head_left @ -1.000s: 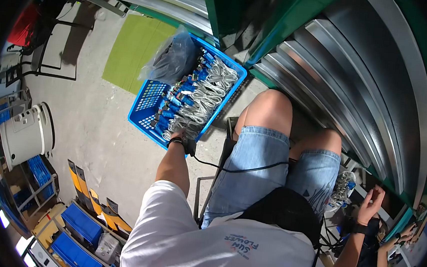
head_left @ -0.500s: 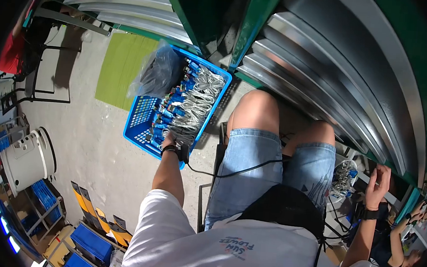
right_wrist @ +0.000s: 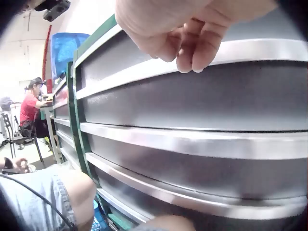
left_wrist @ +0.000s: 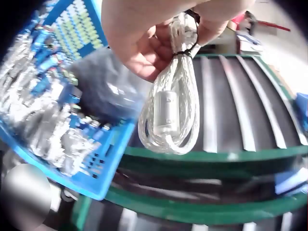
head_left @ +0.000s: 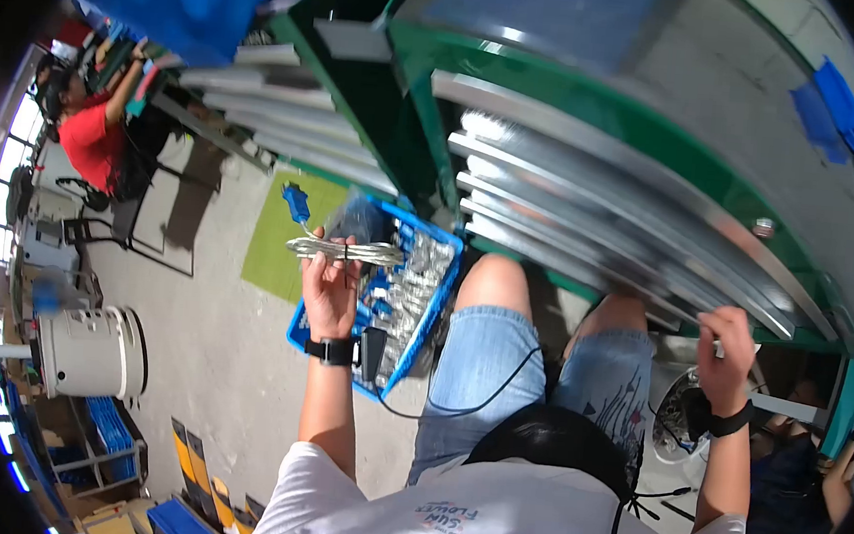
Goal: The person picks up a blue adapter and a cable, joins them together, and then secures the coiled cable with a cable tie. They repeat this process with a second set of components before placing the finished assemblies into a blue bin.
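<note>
My left hand holds a coiled, silvery clear cable up above the floor, fingers and thumb curled round it. A blue plug sticks out at one end of the coil. In the left wrist view, a dark tie binds the cable, and a clear cylindrical lump shows inside its loop. Below and beside that hand stands a blue basket with rows of similar bundled cables and a grey plastic bag. My right hand is raised over the right knee, fingers loosely bent, holding nothing.
A green-framed unit with metal slats rises close in front of the knees. A green mat lies beyond the basket. A container of cables stands at the right. One person in red sits at the far left.
My left hand has come up out of the basket with the bundled cable. The head view has tilted up, showing more of the slatted unit. The right hand stays raised at the right.
</note>
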Tool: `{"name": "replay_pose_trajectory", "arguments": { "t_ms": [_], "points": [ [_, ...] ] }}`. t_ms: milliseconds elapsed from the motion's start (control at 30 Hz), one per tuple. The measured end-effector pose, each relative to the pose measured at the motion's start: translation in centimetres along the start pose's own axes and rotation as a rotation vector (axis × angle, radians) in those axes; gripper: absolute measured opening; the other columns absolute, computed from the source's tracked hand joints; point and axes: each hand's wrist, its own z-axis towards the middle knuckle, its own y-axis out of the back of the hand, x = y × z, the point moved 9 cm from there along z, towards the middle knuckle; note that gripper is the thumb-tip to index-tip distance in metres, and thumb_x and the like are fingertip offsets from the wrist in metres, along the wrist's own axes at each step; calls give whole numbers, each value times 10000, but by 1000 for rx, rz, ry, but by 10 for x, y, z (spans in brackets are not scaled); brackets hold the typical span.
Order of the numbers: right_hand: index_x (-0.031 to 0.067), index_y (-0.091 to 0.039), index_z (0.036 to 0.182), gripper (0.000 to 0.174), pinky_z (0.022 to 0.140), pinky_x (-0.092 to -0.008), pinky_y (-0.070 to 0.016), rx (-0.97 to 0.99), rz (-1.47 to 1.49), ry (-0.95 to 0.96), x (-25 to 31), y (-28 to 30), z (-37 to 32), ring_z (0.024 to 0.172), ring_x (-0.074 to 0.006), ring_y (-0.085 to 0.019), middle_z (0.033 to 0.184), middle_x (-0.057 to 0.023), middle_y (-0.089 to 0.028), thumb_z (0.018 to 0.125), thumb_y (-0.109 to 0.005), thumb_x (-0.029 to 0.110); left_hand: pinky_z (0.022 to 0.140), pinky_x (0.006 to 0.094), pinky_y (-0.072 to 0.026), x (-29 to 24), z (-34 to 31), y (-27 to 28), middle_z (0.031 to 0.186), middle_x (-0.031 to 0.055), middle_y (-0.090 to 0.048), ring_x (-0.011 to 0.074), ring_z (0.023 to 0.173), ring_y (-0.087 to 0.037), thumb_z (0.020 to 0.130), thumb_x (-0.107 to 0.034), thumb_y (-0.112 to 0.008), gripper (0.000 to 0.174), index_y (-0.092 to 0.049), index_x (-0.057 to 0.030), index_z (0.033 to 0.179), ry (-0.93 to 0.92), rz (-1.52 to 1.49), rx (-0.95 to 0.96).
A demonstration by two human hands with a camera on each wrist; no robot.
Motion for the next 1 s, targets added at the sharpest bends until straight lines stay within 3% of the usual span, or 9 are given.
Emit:
{"name": "replay_pose_trajectory", "arguments": {
  "t_ms": [133,233,400,500,600,633,833,900,1000],
  "points": [
    [44,-605,903,249,587,-338,-475,-59,48,244,56,31,28,696,-267,-589,851,-103,-578,663,-626,-21,918,424,-430,-53,-26,-181,1031,143,-566,319,1025,-549,812,-103,-630,373,-464,-50,1141,-166,2,395],
    [39,-603,991,324,686,-365,-496,-150,241,381,102,68,61,807,-280,-590,949,-115,-581,670,-646,24,889,440,-447,-62,-57,-305,972,147,-575,294,952,-575,731,-66,-690,348,-480,-38,1008,-251,158,733],
    [-28,-315,1320,720,880,-408,-431,-226,87,283,109,113,105,1015,-363,-522,1217,-194,-453,713,-671,126,821,317,-478,-33,-103,-457,976,97,-588,163,909,-578,731,-3,-701,344,-516,-6,1022,-175,308,950],
    [-1,-374,1256,561,804,-411,-477,-406,224,165,64,148,126,960,-378,-574,1117,-211,-549,724,-553,4,780,274,-468,-12,-101,-518,980,49,-593,107,891,-558,817,-126,-670,292,-535,4,1041,-168,489,1061],
    [30,-444,1147,420,724,-404,-491,-402,347,116,21,179,145,822,-386,-610,850,-188,-624,732,-490,-13,805,312,-455,23,-86,-560,1045,54,-588,145,939,-549,945,-363,-454,382,-542,-21,1090,238,296,1134],
    [22,-470,1118,392,705,-389,-485,-385,367,116,3,181,152,822,-366,-615,852,-199,-622,727,-493,4,811,327,-460,34,-79,-569,1045,59,-589,158,927,-558,949,-395,-426,407,-547,-23,1061,334,214,1099],
    [0,-522,1043,328,610,-291,-474,-188,339,29,-71,202,177,670,-162,-589,756,-106,-601,724,-538,76,788,330,-490,66,-7,-606,896,66,-622,190,901,-592,913,-377,-516,286,-562,-99,964,411,1,913],
    [17,-527,1043,294,590,-246,-448,89,577,-213,-99,189,186,698,-80,-532,783,-10,-552,751,-533,46,751,306,-499,71,17,-611,899,68,-625,189,880,-605,907,-355,-536,252,-549,-104,926,336,107,834],
    [14,-499,1118,364,562,-229,-432,147,540,-305,-139,188,203,696,-68,-524,817,-27,-548,784,-595,124,667,280,-508,79,33,-620,875,63,-618,180,811,-613,904,-302,-558,202,-529,-101,910,329,162,834]
  ]
}}
